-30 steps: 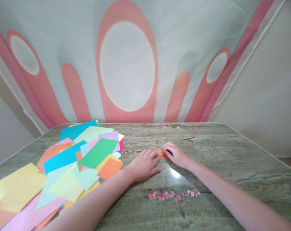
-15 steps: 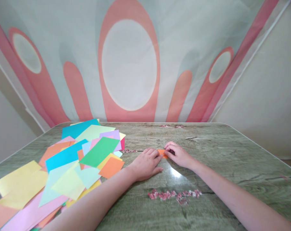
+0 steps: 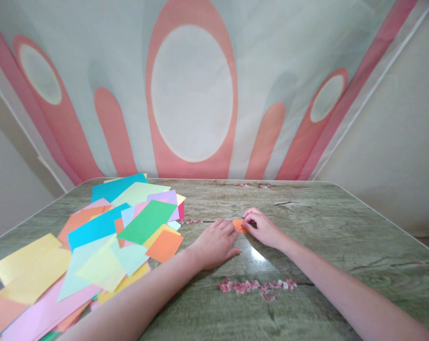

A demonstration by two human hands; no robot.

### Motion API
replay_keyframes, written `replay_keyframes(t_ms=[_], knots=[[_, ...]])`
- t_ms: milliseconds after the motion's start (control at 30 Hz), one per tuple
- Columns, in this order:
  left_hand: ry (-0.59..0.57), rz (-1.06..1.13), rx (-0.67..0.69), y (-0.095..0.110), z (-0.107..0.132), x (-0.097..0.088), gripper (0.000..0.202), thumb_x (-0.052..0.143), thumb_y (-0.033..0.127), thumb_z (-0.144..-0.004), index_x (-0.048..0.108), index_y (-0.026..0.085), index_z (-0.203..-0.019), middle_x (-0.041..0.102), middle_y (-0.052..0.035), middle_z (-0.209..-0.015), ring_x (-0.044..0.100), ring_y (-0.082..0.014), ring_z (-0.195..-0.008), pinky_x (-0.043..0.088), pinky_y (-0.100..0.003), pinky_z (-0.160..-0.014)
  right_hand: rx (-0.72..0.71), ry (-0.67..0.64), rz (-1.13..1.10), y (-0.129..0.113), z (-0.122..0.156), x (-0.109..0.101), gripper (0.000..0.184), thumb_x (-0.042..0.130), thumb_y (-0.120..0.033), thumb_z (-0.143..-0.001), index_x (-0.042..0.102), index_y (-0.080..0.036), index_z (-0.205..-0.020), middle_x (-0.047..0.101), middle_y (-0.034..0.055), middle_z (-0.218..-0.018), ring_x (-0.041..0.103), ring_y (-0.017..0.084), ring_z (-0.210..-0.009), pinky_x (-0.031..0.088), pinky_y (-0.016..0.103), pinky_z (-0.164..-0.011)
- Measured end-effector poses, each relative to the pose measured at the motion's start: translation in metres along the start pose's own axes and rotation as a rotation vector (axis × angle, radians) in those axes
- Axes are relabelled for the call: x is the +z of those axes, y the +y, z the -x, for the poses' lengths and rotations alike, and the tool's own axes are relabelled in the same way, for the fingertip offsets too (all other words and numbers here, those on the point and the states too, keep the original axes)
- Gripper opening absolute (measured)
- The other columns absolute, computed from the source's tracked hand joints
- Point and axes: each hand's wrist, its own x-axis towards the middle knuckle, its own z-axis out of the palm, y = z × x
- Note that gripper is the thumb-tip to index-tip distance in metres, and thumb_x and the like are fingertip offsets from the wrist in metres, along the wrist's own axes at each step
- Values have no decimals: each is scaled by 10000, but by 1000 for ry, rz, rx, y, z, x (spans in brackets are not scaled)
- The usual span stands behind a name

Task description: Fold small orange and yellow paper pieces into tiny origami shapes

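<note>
Left hand point(image 3: 214, 244) palm down, right hand point(image 3: 263, 228) curled inward, forearms point(image 3: 328, 277) (both bare) converging

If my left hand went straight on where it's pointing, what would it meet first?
Likely the small orange paper, which your left hand seems to touch, with the right hand just beyond.

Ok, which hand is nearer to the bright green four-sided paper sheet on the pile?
Left. The left hand lies to the right of the green sheet, at the left side of the small orange paper piece; the right hand is farther right, at that piece's other side.
</note>
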Motion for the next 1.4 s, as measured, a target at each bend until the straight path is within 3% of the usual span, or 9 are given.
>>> replay_keyframes(t_ms=[533,1400], knots=[[18,41,-18,3,4,-1,420,391,453,-863,455,174,-1171,527,-94,-1069,443,-227,-1074,300,-373,-946,-22,19,3,0,1,2,116,517,-217,-792,542,-176,-686,532,59,-907,528,160,-822,431,315,-745],[-6,67,-27,0,0,-5,365,427,436,-849,515,151,-1059,525,-88,-1015,450,-228,-1037,307,-372,-941,-23,23,12,-1,0,2,90,529,-199,-775,533,-180,-687,528,59,-893,520,169,-826,431,329,-754]])
